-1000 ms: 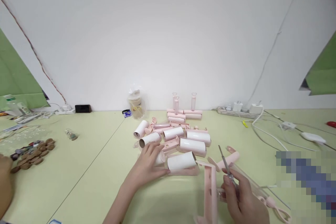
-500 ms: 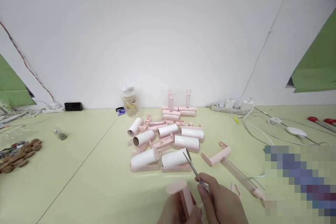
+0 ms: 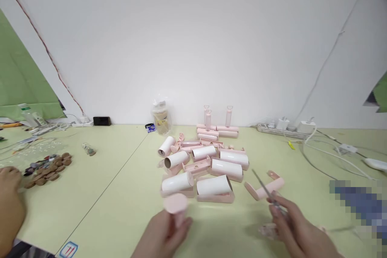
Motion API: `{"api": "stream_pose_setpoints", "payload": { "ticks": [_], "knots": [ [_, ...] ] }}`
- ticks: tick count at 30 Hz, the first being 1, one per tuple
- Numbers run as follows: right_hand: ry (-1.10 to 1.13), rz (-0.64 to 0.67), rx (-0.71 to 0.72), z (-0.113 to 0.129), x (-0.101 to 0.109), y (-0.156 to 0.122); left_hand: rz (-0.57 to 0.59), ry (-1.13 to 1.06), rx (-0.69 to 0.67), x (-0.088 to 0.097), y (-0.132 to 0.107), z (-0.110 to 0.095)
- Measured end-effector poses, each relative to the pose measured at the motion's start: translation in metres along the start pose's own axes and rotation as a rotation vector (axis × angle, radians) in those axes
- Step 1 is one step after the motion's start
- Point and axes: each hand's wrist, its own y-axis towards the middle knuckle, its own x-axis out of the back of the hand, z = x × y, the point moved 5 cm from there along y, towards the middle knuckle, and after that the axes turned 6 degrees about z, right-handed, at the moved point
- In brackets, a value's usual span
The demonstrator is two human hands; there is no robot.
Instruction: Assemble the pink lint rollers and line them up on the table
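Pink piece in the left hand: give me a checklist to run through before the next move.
1. Pink piece held by the left hand: ok, fingers curl around it.
2. Thin metal tool held by the right hand: ok.
3. Tool tip pointing away from the left hand: ok, it points forward.
4. Tool clear of the pink bracket behind it: cannot tell, they overlap in view.
5. Front right white roll level in its pink tray: not ok, its right end sits higher.
6. Co-worker's hand clear of the tool: ok, it is at far left.
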Motion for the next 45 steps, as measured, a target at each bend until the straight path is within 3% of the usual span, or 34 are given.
{"api": "stream_pose_setpoints", "payload": {
  "ticks": [2,3,6,10,12,14,18,22,25,28,35,45],
  "knots": [
    [0.023,0.096,0.044,0.023,-0.018,-0.001,0.246,0.292,-0.200,-0.032,0.016,-0.007],
    [0.026,0.120,0.052,0.032,-0.025,-0.001,0.311,0.416,-0.276,-0.045,0.021,-0.009],
    [0.044,0.196,0.129,0.046,-0.045,0.000,0.300,0.565,-0.414,-0.060,0.030,-0.012],
    [-0.023,0.088,0.319,0.042,-0.064,0.001,0.084,0.587,-0.527,-0.040,0.040,-0.019],
    [-0.095,-0.020,0.397,0.041,-0.067,-0.002,-0.054,0.649,-0.517,-0.022,0.050,-0.020],
    [-0.106,-0.077,0.409,0.045,-0.064,-0.003,-0.113,0.679,-0.467,-0.008,0.064,-0.019],
    [0.143,0.011,0.230,0.065,-0.048,0.009,-0.032,0.614,-0.412,0.003,0.084,-0.016],
    [0.340,0.183,0.061,0.102,-0.042,0.039,-0.074,0.383,-0.525,0.004,0.084,-0.028],
    [0.453,0.340,0.059,0.131,-0.050,0.064,-0.127,0.373,-0.655,0.001,0.078,-0.041],
    [0.496,0.359,0.099,0.147,-0.055,0.079,-0.192,0.492,-0.733,0.004,0.070,-0.047],
    [0.566,0.388,0.283,0.158,-0.069,0.086,-0.235,0.648,-0.660,0.018,0.059,-0.035],
    [0.577,0.362,0.316,0.165,-0.073,0.093,-0.239,0.635,-0.639,0.015,0.068,-0.026]
  ]
}}
